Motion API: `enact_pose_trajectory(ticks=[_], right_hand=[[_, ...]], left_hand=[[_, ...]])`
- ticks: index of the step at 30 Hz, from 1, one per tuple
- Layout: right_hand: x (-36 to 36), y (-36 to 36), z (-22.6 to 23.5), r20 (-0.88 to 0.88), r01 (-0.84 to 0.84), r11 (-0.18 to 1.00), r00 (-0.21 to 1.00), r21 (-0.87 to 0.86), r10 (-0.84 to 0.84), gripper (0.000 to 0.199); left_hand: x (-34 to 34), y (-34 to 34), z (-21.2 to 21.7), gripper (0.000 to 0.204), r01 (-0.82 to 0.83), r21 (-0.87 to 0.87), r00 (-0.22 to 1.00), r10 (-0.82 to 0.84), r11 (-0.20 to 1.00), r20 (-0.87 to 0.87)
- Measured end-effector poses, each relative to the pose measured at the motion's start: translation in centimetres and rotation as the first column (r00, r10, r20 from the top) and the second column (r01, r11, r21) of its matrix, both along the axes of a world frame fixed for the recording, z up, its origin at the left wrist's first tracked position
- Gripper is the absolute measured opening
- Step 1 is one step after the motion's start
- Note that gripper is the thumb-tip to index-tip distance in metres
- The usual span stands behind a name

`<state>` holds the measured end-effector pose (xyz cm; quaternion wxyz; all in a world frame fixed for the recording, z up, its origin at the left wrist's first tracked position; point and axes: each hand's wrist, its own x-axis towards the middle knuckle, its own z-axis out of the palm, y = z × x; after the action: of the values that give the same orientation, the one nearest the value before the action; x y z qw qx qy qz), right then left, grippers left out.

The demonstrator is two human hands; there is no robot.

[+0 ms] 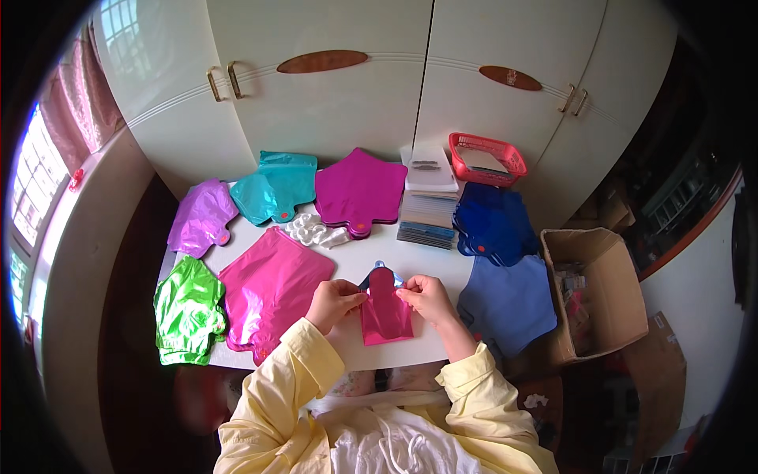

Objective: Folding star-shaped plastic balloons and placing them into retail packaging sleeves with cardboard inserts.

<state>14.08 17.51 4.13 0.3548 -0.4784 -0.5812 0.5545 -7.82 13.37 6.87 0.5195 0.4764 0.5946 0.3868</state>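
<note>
Both my hands hold a folded pink foil balloon over the front middle of the white table. A darker pink flap with a rounded top stands up its middle, and small blue bits show behind the upper end. My left hand pinches its left edge with thumb and fingertips. On the opposite edge my right hand does the same. Left of my hands lies a stack of flat pink foil balloons. A bright green foil stack lies beyond that, at the table's left end.
Along the back lie purple, teal, magenta and navy foil stacks. Between them sit a white bundle, stacked cards and a red basket. Light blue foil neighbours an open cardboard box at right.
</note>
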Motion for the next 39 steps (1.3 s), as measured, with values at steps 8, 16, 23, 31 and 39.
enact_pose_trajectory(ticks=[8,16,23,31,39], right_hand=[[0.6,1.0,1.9,-0.003,-0.147,0.973,0.989,-0.178,0.149,0.008],[0.7,2.2,0.8,0.056,-0.221,0.962,0.971,-0.159,0.232,0.007],[0.5,1.4,1.9,0.425,-0.188,0.942,0.903,0.277,0.055,0.01],[0.9,1.1,1.4,0.489,-0.278,0.808,0.872,0.52,-0.014,0.004],[1.0,-0.7,1.4,0.588,-0.409,0.595,0.798,0.692,-0.135,0.006]], left_hand=[[-0.3,0.9,-0.5,0.016,0.114,-0.069,0.992,-0.117,0.991,-0.045],[0.4,1.2,0.9,0.017,0.138,-0.021,0.957,-0.139,0.99,-0.255],[-0.2,1.1,-1.1,0.015,0.235,0.295,0.869,-0.065,0.926,-0.49],[0.5,-0.8,-0.3,0.008,0.44,0.485,0.74,0.001,0.756,-0.673],[0.2,-1.3,-0.8,0.012,0.803,0.41,0.373,0.174,0.432,-0.912]])
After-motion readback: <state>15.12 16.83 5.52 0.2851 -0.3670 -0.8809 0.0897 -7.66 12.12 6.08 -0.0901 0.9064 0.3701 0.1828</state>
